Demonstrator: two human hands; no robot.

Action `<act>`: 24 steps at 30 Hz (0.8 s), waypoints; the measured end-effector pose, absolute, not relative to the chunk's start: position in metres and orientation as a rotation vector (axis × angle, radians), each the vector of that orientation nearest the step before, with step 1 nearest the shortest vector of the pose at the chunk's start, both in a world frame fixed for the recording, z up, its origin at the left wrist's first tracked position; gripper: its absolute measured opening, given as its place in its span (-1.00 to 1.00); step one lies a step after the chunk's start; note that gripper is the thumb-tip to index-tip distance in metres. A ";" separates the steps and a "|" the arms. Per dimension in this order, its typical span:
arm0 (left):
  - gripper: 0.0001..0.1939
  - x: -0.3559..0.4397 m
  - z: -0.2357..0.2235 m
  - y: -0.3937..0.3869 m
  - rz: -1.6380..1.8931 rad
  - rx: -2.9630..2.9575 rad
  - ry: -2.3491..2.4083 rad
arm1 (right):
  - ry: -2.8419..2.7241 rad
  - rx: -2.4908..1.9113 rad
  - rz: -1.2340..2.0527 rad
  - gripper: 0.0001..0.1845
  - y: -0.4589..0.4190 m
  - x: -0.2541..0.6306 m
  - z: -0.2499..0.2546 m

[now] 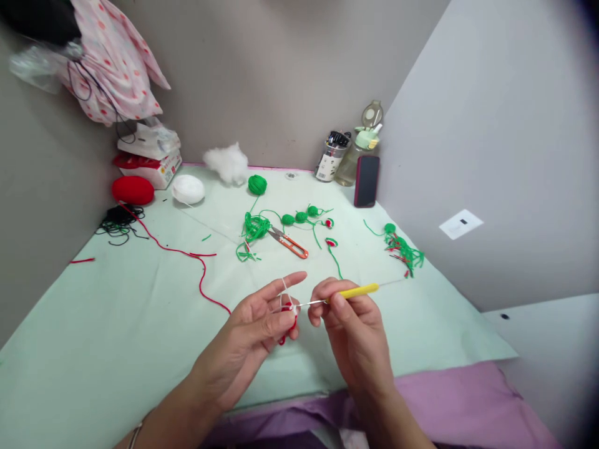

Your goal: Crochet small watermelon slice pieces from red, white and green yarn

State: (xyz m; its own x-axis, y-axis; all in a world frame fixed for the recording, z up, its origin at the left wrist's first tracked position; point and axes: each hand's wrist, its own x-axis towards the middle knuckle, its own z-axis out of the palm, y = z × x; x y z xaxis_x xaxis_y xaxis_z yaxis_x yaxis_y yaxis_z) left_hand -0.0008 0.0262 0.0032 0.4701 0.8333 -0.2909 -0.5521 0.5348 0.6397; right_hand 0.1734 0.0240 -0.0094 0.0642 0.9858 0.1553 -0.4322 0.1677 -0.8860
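Note:
Between the thumb and fingers of my left hand (257, 327) is a small red and white crochet piece (292, 317). A strand of white yarn (283, 284) runs up over the raised index finger. My right hand (353, 330) grips a crochet hook (358, 292) by its yellow handle, and the metal tip reaches the white stitches at the left fingertips. Red yarn (202, 280) trails across the table to the left hand. Beyond the hands lie orange-handled thread snips (292, 246) and two small red, white and green crochet pieces (331, 242).
A red yarn ball (133, 189), white yarn ball (188, 189) and green yarn ball (257, 184) sit toward the back. White stuffing (228, 163) rests by the wall. A phone (367, 181), bottle (352, 159) and pen cup (330, 159) stand back right. Green scraps (407, 252) lie right.

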 end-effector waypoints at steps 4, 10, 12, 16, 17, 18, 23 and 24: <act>-0.48 -0.002 0.003 0.027 0.859 0.516 0.593 | -0.838 -0.811 1.391 -0.79 0.025 0.177 -0.007; -0.51 0.009 0.006 0.026 0.969 0.627 0.792 | -1.031 -0.781 1.221 -0.81 0.024 0.174 -0.013; -0.50 0.013 0.006 0.024 1.010 0.646 0.835 | -1.135 -0.791 1.114 -0.84 0.023 0.172 -0.016; -0.55 0.014 0.008 0.022 1.082 0.631 0.877 | -1.135 -0.793 1.113 -0.84 0.024 0.173 -0.016; -0.59 0.013 0.009 0.022 1.093 0.629 0.877 | -1.103 -0.787 1.142 -0.85 0.025 0.173 -0.016; -0.61 0.012 0.009 0.022 1.093 0.633 0.872 | -1.071 -0.777 1.169 -0.86 0.025 0.173 -0.015; -0.60 0.008 0.010 0.023 1.065 0.650 0.870 | -0.993 -0.753 1.230 -0.85 0.028 0.173 -0.013; -0.59 0.009 0.011 0.022 1.073 0.648 0.875 | -1.002 -0.762 1.221 -0.84 0.028 0.173 -0.012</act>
State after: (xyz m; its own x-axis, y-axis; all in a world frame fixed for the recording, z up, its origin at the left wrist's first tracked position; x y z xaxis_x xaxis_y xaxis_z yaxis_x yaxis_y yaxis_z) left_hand 0.0086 0.0224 0.0107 0.2143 0.9335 -0.2873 -0.4686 0.3564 0.8084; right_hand 0.1732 0.0279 -0.0123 0.0411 0.9781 0.2042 -0.3915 0.2038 -0.8973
